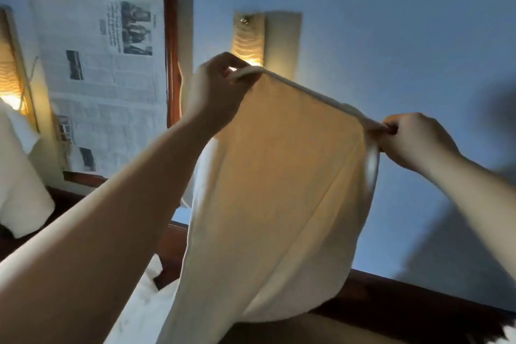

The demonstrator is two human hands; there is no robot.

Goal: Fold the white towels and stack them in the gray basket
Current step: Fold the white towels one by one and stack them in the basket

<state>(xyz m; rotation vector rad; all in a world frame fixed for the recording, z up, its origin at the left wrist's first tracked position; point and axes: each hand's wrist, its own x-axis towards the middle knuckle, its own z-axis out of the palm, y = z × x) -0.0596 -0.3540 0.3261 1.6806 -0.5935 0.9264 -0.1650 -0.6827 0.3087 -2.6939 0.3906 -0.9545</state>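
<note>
The room is dim and bluish. Warm glow comes from a wall lamp (247, 42) at twelve o'clock and another lamp (9, 84) at nine, shining amber through the towel (279, 190). Soft shadows smear the wall (418, 22) at three. Everything looks blurred, edges bent.

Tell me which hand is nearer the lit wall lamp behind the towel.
Left. The left hand pinches the towel just beside the wall lamp; the right hand grips the opposite end, farther away.

head-worn view, tilted upward, close behind raised arms, facing the wall (391, 22)
</note>
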